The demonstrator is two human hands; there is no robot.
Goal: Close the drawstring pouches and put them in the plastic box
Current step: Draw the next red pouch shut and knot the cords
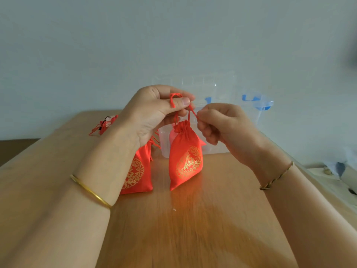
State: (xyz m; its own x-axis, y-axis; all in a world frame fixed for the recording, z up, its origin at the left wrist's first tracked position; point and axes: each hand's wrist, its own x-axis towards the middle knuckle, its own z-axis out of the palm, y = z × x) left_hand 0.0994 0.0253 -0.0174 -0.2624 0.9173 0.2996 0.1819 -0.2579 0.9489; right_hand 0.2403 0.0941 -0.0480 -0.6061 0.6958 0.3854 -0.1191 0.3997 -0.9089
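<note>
A red drawstring pouch (185,159) with a gold pattern hangs above the wooden table, its neck gathered tight. My left hand (154,115) pinches its red cords between thumb and forefinger, with a loop over the thumb. My right hand (218,122) pinches the cord on the other side, just right of the neck. Another red pouch (138,175) lies flat on the table, partly hidden behind my left wrist. The clear plastic box (222,97) with blue latches stands right behind the hanging pouch, and something red shows through its wall.
A bundle of red cords with a dark bit (104,123) lies at the table's far left. The wooden table (193,219) ends at a pale wall. Some unclear clutter (336,169) sits off the table's right edge.
</note>
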